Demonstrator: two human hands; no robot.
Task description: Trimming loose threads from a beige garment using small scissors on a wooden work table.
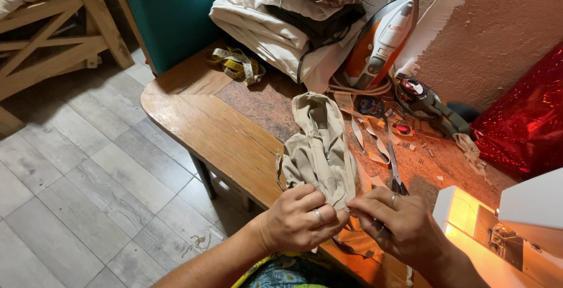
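Both hands work at the near edge of the worn wooden desk (205, 124): left hand (296, 220) and right hand (396, 223), fingers pinched shut on the crumpled beige cloth garment (319, 147) lying mid-desk. Grey-handled scissors (394, 170) and fabric scraps crowd the right; an orange-and-white iron (381, 39) and folded cloths block the back. Grey plank floor lies open leftward.

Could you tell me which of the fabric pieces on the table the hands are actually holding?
The small beige garment at the table's near edge; the folded cream pile lies untouched beside the iron.
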